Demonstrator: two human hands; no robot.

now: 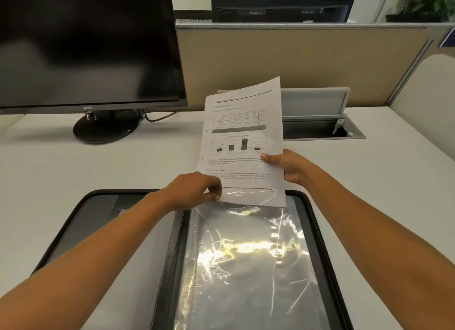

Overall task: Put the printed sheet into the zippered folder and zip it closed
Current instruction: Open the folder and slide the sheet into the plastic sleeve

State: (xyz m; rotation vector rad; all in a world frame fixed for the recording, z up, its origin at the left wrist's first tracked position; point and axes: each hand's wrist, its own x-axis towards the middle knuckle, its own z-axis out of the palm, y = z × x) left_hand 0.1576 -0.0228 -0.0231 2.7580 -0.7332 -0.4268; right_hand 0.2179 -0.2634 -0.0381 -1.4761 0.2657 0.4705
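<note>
A black zippered folder [322, 233] lies open on the desk in front of me, with a clear plastic sleeve [246, 268] on its right half. The printed sheet [242, 142], white with a table and a bar chart, stands tilted above the sleeve's top edge, and its bottom strip sits behind the clear plastic. My right hand [288, 166] pinches the sheet's right edge, thumb on the front. At the sleeve's top left corner, my left hand [197, 190] pinches the plastic and holds it up.
A dark monitor [86, 46] on a round stand [103, 130] fills the back left. Behind the sheet an open cable hatch [320, 130] is sunk into the white desk [61, 169]. A beige partition [307, 58] closes off the back.
</note>
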